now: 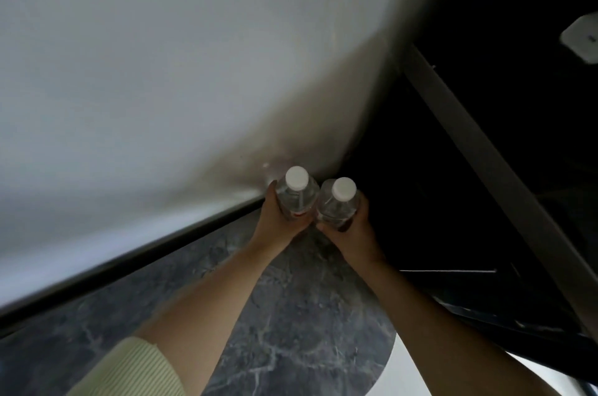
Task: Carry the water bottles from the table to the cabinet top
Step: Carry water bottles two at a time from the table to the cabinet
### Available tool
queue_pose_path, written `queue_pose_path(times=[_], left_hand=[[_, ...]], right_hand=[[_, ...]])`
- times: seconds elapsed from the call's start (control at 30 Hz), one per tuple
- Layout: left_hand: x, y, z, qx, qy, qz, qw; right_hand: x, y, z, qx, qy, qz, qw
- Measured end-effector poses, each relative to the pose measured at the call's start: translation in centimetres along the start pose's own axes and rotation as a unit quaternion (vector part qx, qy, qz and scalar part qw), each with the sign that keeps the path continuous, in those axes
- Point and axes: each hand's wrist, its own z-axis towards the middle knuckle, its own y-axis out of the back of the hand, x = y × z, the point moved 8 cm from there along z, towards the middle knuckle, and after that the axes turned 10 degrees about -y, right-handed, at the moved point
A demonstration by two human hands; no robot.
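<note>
Below me lies a dark grey marbled top (291,314) with a rounded edge, against a smooth white wall (161,72). My left hand (278,224) wraps a clear, white-capped bottle (297,193); my right hand (351,229) wraps its twin (338,203). Both bottles stand upright, touching, near the wall corner.

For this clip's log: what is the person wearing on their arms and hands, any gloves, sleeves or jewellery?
Both hands, the left hand and the right hand, are bare: no gloves, rings or watch show. The left arm has a pale yellow-green ribbed sleeve pushed up near the elbow, leaving the forearm uncovered. The right forearm is bare as far as the frame shows; any sleeve there is out of view.
</note>
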Motion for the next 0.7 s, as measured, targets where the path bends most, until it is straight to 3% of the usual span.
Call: queue_pose_path(times=[0.13,0.23,0.47,0.7], left_hand=[[-0.6,1.2,-1.8,0.046,0.055,0.027,0.997],[-3.9,3.2,-2.7,0.028,0.068,0.115,0.991],[-16.1,6.4,-3.4,0.047,-0.037,0.208,0.976],[-30.6,10.2,-4.0,0.067,-0.131,0.306,0.941]], right_hand=[[0.8,1.7,-2.1,0.026,-0.017,-0.015,0.999],[3.4,3.5,-4.0,0.024,-0.022,-0.043,0.999],[13.6,6.6,-8.4,0.038,0.002,-0.137,0.99],[25.9,10.8,-13.5,0.022,0.064,-0.319,0.945]])
